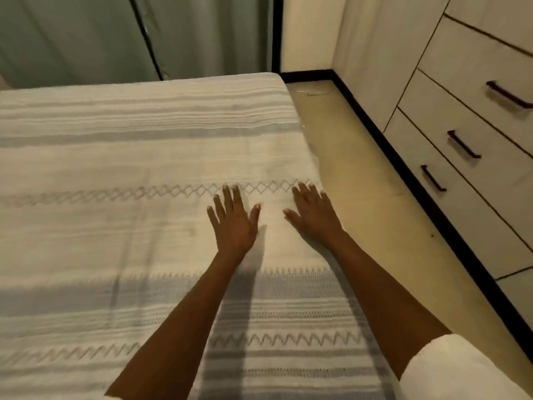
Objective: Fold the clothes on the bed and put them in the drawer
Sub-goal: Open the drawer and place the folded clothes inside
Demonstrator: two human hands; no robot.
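A bed (pixel 115 157) covered with a white and grey striped spread fills the left and middle of the view. No loose clothes show on it. My left hand (pixel 234 220) lies palm down on the spread, fingers straight and spread. My right hand (pixel 314 213) lies flat beside it near the bed's right edge, fingers also straight. Neither hand holds anything. At the right stands a white chest of drawers (pixel 461 116) with dark handles (pixel 463 144); all visible drawers are closed.
A strip of beige floor (pixel 360 174) runs between the bed and the drawers, edged by a black skirting. Grey-green curtains (pixel 86 36) hang behind the bed. A white sleeve (pixel 450 370) covers my right upper arm.
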